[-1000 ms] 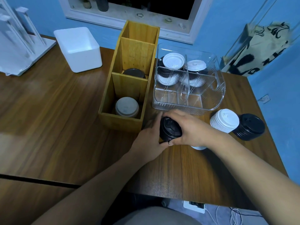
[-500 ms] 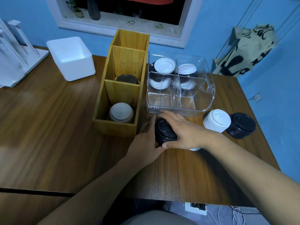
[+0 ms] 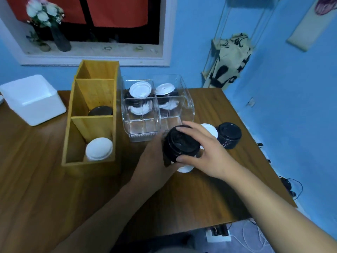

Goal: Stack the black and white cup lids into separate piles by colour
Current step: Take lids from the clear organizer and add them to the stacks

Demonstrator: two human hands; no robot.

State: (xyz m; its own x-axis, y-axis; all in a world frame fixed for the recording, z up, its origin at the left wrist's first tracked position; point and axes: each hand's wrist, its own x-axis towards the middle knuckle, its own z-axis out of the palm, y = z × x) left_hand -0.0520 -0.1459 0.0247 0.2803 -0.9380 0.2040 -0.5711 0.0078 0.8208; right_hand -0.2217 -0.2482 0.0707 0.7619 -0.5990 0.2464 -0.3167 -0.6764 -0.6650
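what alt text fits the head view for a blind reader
A left hand and right hand grip a stack of black lids over a wooden table. Behind stand a wooden box and a clear organiser holding lids; a white pile and black pile sit to the right.

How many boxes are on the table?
3: a white foam box at the far left, a wooden box with dividers in the middle, a clear plastic box right of it. None looks hidden.

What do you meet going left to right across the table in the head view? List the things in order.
White foam box → wooden organiser → clear organiser → white lid stack → black lid stack. The gripped black stack overlaps the clear organiser, so it is left out.
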